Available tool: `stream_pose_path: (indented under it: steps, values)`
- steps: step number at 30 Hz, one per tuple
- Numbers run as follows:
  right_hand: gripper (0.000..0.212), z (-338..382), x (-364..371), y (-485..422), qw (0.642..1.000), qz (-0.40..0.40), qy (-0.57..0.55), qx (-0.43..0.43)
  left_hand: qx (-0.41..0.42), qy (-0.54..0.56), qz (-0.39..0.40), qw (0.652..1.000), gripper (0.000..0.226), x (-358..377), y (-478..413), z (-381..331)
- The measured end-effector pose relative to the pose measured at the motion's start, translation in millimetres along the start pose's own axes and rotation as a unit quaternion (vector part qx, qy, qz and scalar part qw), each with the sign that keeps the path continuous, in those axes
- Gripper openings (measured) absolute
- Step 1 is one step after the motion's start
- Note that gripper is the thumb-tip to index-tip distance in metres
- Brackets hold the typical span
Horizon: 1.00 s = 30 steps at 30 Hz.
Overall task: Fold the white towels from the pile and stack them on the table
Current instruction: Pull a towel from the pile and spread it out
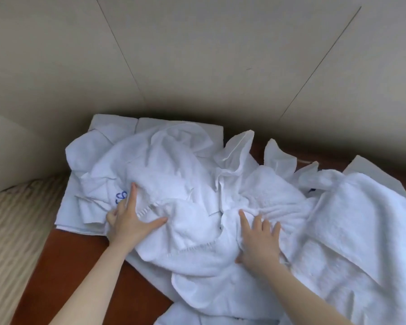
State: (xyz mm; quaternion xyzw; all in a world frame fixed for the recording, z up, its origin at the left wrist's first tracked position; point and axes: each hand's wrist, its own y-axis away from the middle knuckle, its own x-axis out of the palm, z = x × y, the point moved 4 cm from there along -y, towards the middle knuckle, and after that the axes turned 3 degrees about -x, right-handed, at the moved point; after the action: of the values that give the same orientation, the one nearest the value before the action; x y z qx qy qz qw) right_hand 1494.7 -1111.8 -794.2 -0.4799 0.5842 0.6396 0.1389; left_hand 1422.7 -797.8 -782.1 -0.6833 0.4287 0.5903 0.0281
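White towel (185,207): crumpled, uppermost at the left end of the pile (338,231), lying on the brown table (80,266) directly under both hands.
Left hand (129,224): laid flat on the towel's left part, index finger and thumb straight and spread wide. The other fingers are bent at the far side and appear to clasp nothing.
Right hand (260,242): palm down on the towel's right part, fingers straight and fanned apart, pressing the cloth and not gripping it.
Long axis: the towel runs roughly left to right between the two hands. Its stitched hem (197,247) lies on the near side, between the wrists.
Bearing of the stack: the folded towels (108,132) lie at the far left against the wall, partly covered by the pile and nearer the left hand.
Judged step: spreading one towel out of the heap. The next grasp probably needs the hem's two ends, one near each hand.
Marking: blue writing (121,198) just beyond the left index finger, illegible.
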Motion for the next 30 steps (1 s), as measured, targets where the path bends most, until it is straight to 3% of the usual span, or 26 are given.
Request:
stream_pose_path:
  steps: [3, 6, 10, 14, 15, 18, 21, 24, 30]
  values:
    - [0.089, 7.3, -12.5, -0.6, 0.998, -0.053, -0.002, -0.019, 0.0, 0.02, 0.03, 0.999, 0.113, -2.2, -10.4, 4.7]
    - [0.051, 11.4, -33.4, 2.0, 0.988, -0.132, -0.01, -0.079, 0.01, 0.037, 0.08, 0.996, 0.074, -5.0, -13.0, -15.0]
    - [0.018, 6.9, -42.4, -2.2, 0.995, -0.025, -0.037, -0.092, 0.043, -0.005, 0.115, 0.992, 0.034, -7.7, 2.5, -36.5]
    - [0.008, -2.4, -58.4, 14.1, 0.976, -0.009, -0.217, -0.031, 0.081, 0.079, 0.214, 0.97, 0.007, -4.3, 57.8, -57.9]
    - [0.008, -5.5, -67.9, 22.9, 0.96, -0.018, -0.277, -0.021, 0.085, 0.112, 0.233, 0.962, 0.008, -1.2, 79.1, -66.5]
    - [0.035, -24.2, -97.1, 63.4, 0.925, -0.056, -0.376, -0.02, 0.067, 0.217, 0.249, 0.942, 0.012, 3.0, 140.7, -99.6]
    - [0.035, -66.2, -131.0, 114.1, 0.881, -0.134, -0.454, 0.006, 0.044, 0.306, 0.245, 0.919, 0.015, -17.5, 186.8, -141.9]
    - [0.018, -108.4, -175.9, 163.3, 0.853, -0.178, -0.491, 0.002, 0.047, 0.329, 0.255, 0.908, 0.011, -56.4, 219.9, -185.1]
    - [0.016, -170.4, -271.2, 245.1, 0.794, -0.297, -0.53, -0.032, 0.122, 0.346, 0.249, 0.896, 0.002, -147.7, 273.7, -269.0]
